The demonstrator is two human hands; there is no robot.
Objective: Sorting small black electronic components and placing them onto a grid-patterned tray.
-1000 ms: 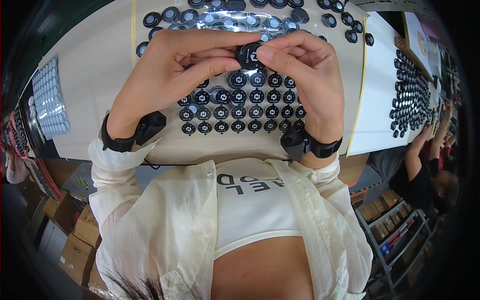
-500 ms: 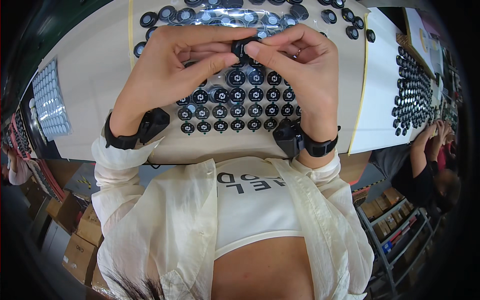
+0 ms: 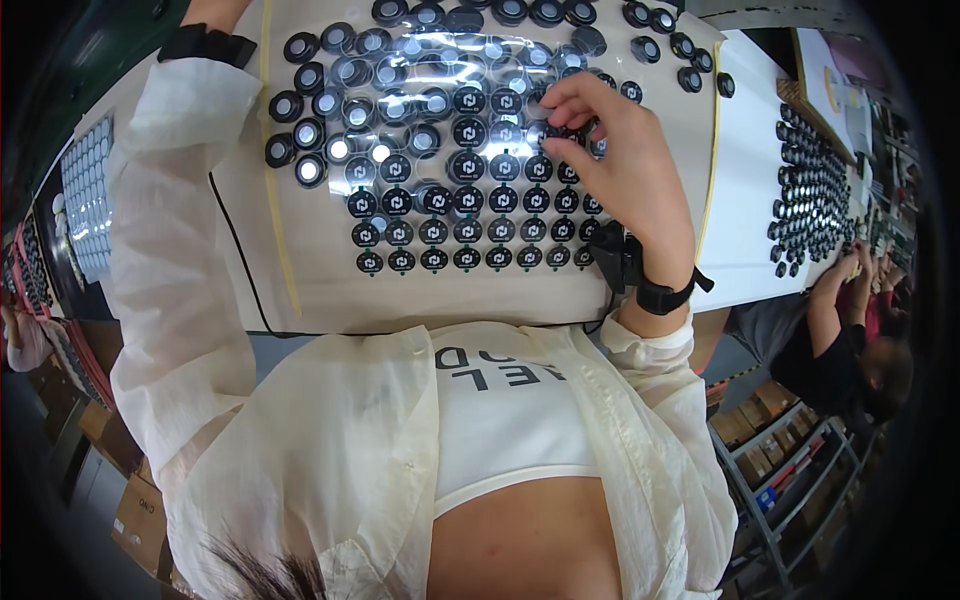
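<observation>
My right hand (image 3: 622, 145) is over the right part of the rows, its fingers and thumb curled around a small black disc (image 3: 568, 132), partly hidden by the fingers. Under and in front of it lie rows of black round discs (image 3: 467, 167) with a white mark on top. Farther back sit thicker black round pieces (image 3: 310, 170) with pale centres. A glossy clear plastic sheet (image 3: 440, 60) lies across many of them. Of my left hand (image 3: 215, 12) only the base shows at the upper left edge; its fingers are out of frame.
Yellow tape lines (image 3: 283, 240) run along both sides of the tan work surface (image 3: 370, 305). A black cable (image 3: 232, 235) lies at left. Pale round pieces in a clear pack (image 3: 88, 195) lie far left. More dark pieces (image 3: 815, 190) cover a white surface at right, beside a co-worker (image 3: 830, 320).
My hands have parted from the black disc they both pinched. The left arm has reached far forward and left; the right hand has moved down and right to the rows.
</observation>
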